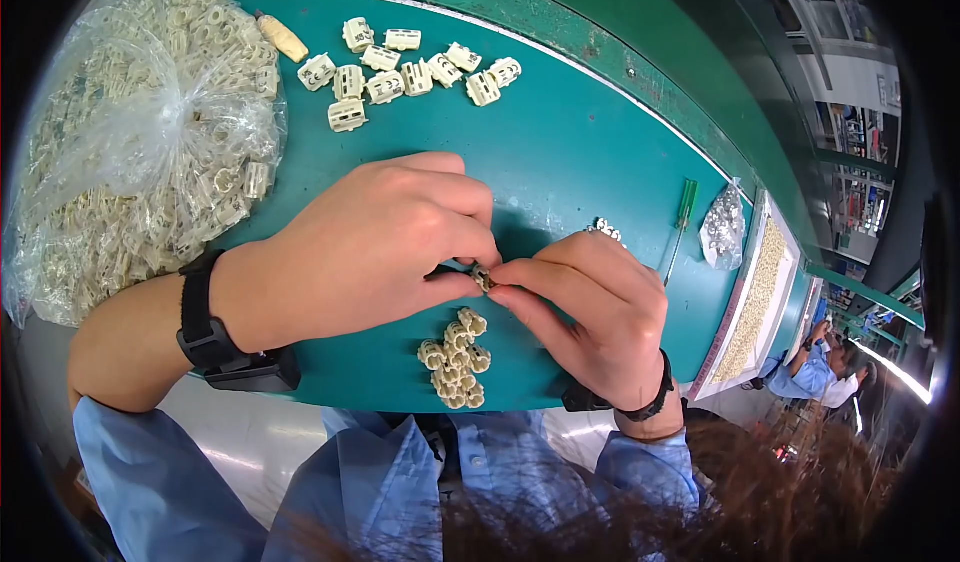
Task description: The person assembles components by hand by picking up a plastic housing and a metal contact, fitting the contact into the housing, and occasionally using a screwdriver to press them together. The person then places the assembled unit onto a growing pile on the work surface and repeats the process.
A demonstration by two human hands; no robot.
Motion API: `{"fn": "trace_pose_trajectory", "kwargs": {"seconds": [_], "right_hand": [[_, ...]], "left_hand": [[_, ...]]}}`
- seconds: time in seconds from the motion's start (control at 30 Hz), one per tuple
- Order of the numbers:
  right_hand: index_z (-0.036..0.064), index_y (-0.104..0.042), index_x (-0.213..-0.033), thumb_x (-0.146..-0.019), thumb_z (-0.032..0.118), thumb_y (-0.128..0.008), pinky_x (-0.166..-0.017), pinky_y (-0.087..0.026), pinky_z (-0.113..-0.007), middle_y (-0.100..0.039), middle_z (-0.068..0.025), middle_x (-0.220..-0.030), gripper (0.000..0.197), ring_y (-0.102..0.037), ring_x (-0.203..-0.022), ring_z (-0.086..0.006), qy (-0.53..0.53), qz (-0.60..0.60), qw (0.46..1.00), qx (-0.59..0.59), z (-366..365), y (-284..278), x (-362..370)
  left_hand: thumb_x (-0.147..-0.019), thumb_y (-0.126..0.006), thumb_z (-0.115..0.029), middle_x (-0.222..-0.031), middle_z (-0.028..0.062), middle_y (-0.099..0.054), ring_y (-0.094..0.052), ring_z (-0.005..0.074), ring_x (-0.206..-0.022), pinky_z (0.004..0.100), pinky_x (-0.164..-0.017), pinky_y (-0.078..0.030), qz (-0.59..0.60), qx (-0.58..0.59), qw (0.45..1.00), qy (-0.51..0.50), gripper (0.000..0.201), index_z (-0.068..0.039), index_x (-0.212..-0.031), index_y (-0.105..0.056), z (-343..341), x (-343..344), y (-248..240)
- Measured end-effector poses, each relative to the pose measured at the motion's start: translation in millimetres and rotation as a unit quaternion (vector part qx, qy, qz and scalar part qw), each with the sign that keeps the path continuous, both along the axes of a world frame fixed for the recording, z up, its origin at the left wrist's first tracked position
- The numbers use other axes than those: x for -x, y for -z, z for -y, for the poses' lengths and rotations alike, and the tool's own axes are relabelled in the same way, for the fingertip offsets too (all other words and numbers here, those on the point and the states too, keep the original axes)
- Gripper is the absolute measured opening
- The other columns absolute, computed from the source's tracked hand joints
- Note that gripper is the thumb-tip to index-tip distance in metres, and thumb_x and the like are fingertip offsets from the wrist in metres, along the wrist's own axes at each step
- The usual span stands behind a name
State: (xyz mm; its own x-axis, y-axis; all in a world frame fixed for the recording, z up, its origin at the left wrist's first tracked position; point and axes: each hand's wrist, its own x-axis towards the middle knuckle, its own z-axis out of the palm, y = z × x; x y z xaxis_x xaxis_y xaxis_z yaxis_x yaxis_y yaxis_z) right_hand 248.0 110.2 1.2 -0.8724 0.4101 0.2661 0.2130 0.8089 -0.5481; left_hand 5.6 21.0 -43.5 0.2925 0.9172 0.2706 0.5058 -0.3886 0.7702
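Note:
My left hand (pixel 390 232) and my right hand (pixel 595 307) meet over the middle of the green table. Their fingertips pinch a small cream plastic part (pixel 483 280) from both sides; fingers cover most of it. Just below, near the table's front edge, lies a cluster of similar cream ring-shaped parts (pixel 458 364). Beyond my left hand, several cream cylindrical plastic parts (pixel 385 86) with dark markings lie loosely grouped. Small white pieces (pixel 606 229) show behind my right hand, partly hidden by it.
A large clear bag (pixel 150 132) full of cream parts fills the left side, with a tan tapered object (pixel 282 38) beside it. At right lie a green-handled screwdriver (pixel 687 202), a small bag of metallic bits (pixel 722 227) and a tray (pixel 702 387) of small beige pieces. Another person (pixel 815 370) sits farther off.

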Motion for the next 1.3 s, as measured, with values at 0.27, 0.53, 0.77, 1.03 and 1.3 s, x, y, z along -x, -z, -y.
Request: {"fn": "trace_pose_trajectory", "kwargs": {"seconds": [0.27,0.53,0.77,1.03,1.3], "right_hand": [[0.0068,-0.088,-0.106,-0.084,0.009,-0.097,-0.06,-0.055,-0.037,-0.074,-0.0041,-0.092,0.024,-0.07,-0.073,-0.0228,-0.01,-0.007,1.0,-0.018,1.6,3.2,-0.5],[0.0059,-0.089,-0.102,-0.078,0.006,-0.1,-0.064,-0.056,-0.036,-0.076,-0.0046,-0.092,0.026,-0.073,-0.078,-0.0226,0.013,0.036,0.998,-0.046,9.5,-8.7,0.9],[0.0065,-0.089,-0.102,-0.079,0.006,-0.099,-0.065,-0.057,-0.036,-0.076,-0.0053,-0.092,0.025,-0.073,-0.078,-0.0232,0.024,0.035,0.998,-0.04,6.0,-10.5,-2.3],[0.0085,-0.088,-0.104,-0.081,0.007,-0.097,-0.066,-0.058,-0.039,-0.075,-0.006,-0.092,0.024,-0.073,-0.079,-0.0262,0.067,0.083,0.994,0.027,-19.2,-9.5,-15.9],[0.0094,-0.086,-0.104,-0.083,0.01,-0.095,-0.069,-0.059,-0.041,-0.076,-0.005,-0.095,0.023,-0.074,-0.083,-0.0277,0.028,0.083,0.996,0.019,-17.8,-2.0,-16.2]], "left_hand": [[-0.082,-0.096,-0.016,-0.098,-0.0014,-0.073,-0.066,0.0252,-0.09,0.0397,-0.077,-0.057,-0.003,-0.011,1.0,-0.005,0.019,-0.013,-0.098,-0.086,0.4,-1.0,4.2],[-0.081,-0.096,-0.016,-0.098,-0.0015,-0.073,-0.066,0.0255,-0.091,0.0395,-0.077,-0.057,-0.015,-0.015,1.0,-0.004,0.02,-0.014,-0.099,-0.086,0.2,-0.6,3.7],[-0.081,-0.097,-0.016,-0.099,-0.0019,-0.073,-0.065,0.0249,-0.09,0.0394,-0.076,-0.057,-0.014,-0.013,1.0,0.005,0.022,-0.014,-0.1,-0.087,-0.1,-1.6,2.5],[-0.081,-0.097,-0.02,-0.098,-0.005,-0.074,-0.065,0.0209,-0.087,0.037,-0.077,-0.055,-0.016,-0.006,1.0,0.023,0.024,-0.018,-0.105,-0.091,-1.4,2.4,-1.6],[-0.079,-0.098,-0.023,-0.097,-0.0082,-0.075,-0.065,0.0175,-0.086,0.0352,-0.083,-0.051,-0.078,-0.02,0.995,0.06,0.027,-0.023,-0.105,-0.092,-6.1,4.8,-6.6]]}}
